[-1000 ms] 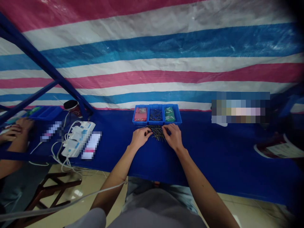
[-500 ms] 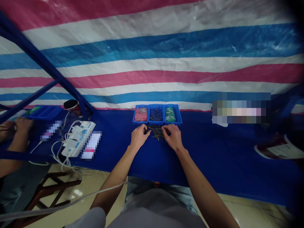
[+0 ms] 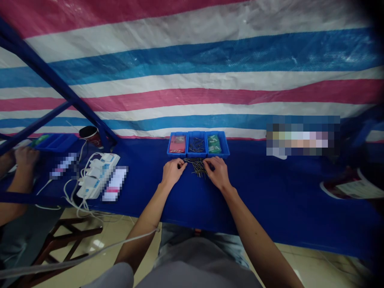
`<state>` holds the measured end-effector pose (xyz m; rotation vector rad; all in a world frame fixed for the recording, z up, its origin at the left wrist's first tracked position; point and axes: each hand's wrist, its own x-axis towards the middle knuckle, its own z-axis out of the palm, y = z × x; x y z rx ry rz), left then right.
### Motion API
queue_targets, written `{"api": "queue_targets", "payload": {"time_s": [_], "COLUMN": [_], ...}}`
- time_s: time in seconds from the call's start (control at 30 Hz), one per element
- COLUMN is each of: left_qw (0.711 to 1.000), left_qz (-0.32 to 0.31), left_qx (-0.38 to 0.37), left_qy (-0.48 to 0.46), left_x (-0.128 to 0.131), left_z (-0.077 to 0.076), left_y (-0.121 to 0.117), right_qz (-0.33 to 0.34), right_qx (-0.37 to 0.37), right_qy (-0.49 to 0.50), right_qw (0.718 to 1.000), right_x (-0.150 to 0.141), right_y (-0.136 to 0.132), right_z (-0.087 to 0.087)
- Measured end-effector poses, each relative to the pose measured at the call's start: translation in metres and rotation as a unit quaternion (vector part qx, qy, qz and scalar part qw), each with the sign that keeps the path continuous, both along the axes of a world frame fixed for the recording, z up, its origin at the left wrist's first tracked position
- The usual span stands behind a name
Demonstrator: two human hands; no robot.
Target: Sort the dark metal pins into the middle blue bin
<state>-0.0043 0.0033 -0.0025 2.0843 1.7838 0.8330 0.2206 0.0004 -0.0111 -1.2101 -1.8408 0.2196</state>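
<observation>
A loose pile of thin dark screws (image 3: 198, 168) lies on the blue table between my hands. My left hand (image 3: 173, 172) is at the pile's left edge, thumb and forefinger pinched at the end of a screw. On the opposite edge, my right hand (image 3: 217, 172) has its fingertips pressed together; what they hold is too small to make out. Just behind the pile stand three joined blue bins: the left bin (image 3: 170, 153) with a red packet (image 3: 177, 145), the middle bin (image 3: 196, 154) with more screws, the right bin (image 3: 227, 152) with a green packet (image 3: 213, 145).
To the left are a white power strip (image 3: 97, 176) with cables, a blurred-out phone (image 3: 115, 184) and a dark cup (image 3: 91, 136). Beyond the blue frame bar (image 3: 51, 76), another person's hand (image 3: 27, 156) works near blue trays. A red-and-white container (image 3: 351, 186) is at right.
My left hand has shifted slightly left, its fingertips drawing back from the pile. My right hand stays almost where it was at the pile's right edge.
</observation>
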Motion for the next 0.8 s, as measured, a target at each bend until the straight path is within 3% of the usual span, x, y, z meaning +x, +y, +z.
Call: {"api": "queue_targets", "payload": {"time_s": [0.33,0.47,0.8], "left_qw": [0.99,0.982,0.995], "left_qz": [-0.093,-0.088,-0.092], "left_qx": [0.011,-0.001,0.02], "left_qy": [-0.102,-0.167,-0.027], "left_x": [-0.006,-0.011,-0.008], "left_z": [-0.002,-0.004,-0.007], "left_y": [0.003,0.005,0.007], "right_qz": [0.003,-0.002,-0.007], "right_qx": [0.0,-0.002,-0.008], "right_qy": [0.005,0.005,0.004], "right_qw": [1.0,1.0,1.0], "right_x": [-0.001,0.0,0.001], "right_y": [0.0,-0.001,0.0], "right_z": [0.0,0.001,0.0]}}
